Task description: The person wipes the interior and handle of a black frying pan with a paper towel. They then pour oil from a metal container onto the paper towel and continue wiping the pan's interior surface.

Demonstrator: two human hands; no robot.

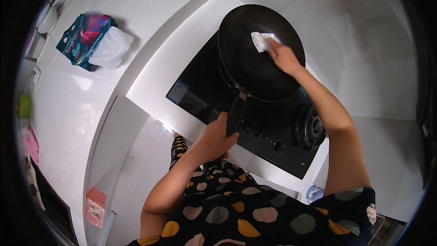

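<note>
A dark frying pan (256,71) is over the left part of a black glass gas hob (205,92), its long black handle pointing back toward my body. My left hand (218,138) is closed around that handle (236,114). Inside the pan, my right hand (282,54) presses a crumpled white paper towel (261,42) against the inner surface; the fingers are slightly blurred. The right burner (314,126) of the hob is bare beside my right forearm. Two dark knobs (279,147) show near the hob's front edge.
On the raised white counter (143,13) at the left lies a dark green pack of tissues (85,41) with white sheets (112,48) sticking out. A pink box (96,206) is low at the left. The grey wall (368,75) rises behind the hob and at the right.
</note>
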